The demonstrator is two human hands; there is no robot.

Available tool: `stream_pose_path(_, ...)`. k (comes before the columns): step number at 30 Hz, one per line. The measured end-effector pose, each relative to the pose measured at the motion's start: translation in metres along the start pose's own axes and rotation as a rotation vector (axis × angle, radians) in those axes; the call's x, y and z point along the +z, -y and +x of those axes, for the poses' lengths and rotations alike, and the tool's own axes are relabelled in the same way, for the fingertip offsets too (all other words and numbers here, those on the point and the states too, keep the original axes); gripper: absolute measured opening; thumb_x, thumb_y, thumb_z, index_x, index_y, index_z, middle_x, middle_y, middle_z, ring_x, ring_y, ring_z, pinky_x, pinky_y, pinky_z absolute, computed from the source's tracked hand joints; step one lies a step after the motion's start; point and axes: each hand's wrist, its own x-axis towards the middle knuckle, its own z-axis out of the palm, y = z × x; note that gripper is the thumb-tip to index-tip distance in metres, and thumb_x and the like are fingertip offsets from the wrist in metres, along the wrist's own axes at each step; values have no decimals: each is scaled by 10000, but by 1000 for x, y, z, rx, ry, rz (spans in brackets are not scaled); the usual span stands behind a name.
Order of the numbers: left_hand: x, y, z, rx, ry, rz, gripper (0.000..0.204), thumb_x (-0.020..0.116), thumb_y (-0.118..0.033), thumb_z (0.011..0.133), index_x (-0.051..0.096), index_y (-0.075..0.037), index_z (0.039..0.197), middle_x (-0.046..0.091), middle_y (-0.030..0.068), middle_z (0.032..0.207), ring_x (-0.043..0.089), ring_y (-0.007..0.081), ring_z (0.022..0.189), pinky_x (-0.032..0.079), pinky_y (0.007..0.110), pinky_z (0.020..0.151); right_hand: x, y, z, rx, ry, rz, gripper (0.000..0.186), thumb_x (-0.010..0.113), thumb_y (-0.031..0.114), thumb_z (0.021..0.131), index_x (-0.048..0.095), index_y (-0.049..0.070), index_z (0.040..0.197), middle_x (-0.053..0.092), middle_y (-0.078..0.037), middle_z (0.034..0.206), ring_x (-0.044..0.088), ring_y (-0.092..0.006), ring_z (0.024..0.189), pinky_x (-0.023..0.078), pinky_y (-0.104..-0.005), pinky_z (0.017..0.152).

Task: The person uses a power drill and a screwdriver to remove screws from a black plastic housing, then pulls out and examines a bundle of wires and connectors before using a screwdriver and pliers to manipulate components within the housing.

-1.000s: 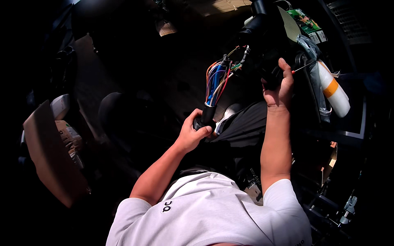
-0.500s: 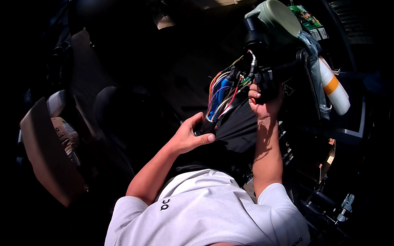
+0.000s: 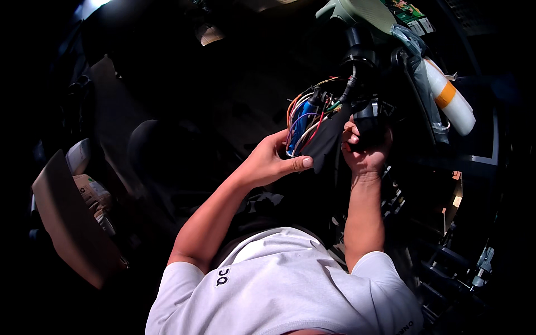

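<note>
Blue cyl. [image 3: 298, 127], multicol. wires [image 3: 290, 115] alongside, bowed

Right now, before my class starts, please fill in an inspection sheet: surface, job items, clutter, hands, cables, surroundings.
Surface: nothing seen as a worktop; deep shadow hides detail.
Job items: multicoloured wire bundle around a blue cylinder; black housing farther up.
Clutter: cardboard flap at left; white cylinder with an orange band and grey plastic wrap at right.
Hands: left hand holds the bundle's lower end; right hand curls around a black part, details unclear.
Cables: dark cable runs from the housing toward the exposed wires.
Surroundings: pale green moulded object at the top; metal fitting at lower right.
</note>
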Motion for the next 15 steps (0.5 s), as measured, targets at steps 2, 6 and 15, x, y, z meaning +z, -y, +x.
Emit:
stream_pose_path(2, 4, -2, 9, -23, -42, -73, 492, 863, -375, 775, 601, -48, 1033, 602, -19, 849, 579, 71, 767, 495, 236, 706, 0, 3, -6, -27, -44, -13, 532, 546, 478, 934, 593, -40, 1047, 576, -128, 748, 534, -185, 631, 455, -259, 523)
stream_pose_path(6, 27, -24, 31, 58, -179, 97, 378, 815, -215, 837, 573, -32, 1063, 612, -5, 774, 606, 66, 676, 530, 244, 631, 2, 5, -18, -134, -130, -68, 515, 549, 468, 929, 603, -27, 1059, 587, -159, 759, 535, -205, 585, 473, -269, 530)
stream_pose_path(15, 49, -4, -12, 212, -331, 467, 379, 661, -21, 913, 549, -27, 1275, 692, 48, 872, 630, 100, 792, 503, 256, 751, -4, 1, -23, -181, -48, -121, 299, 557, 355, 949, 625, 64, 960, 623, -44, 799, 555, -159, 594, 466, -262, 493)
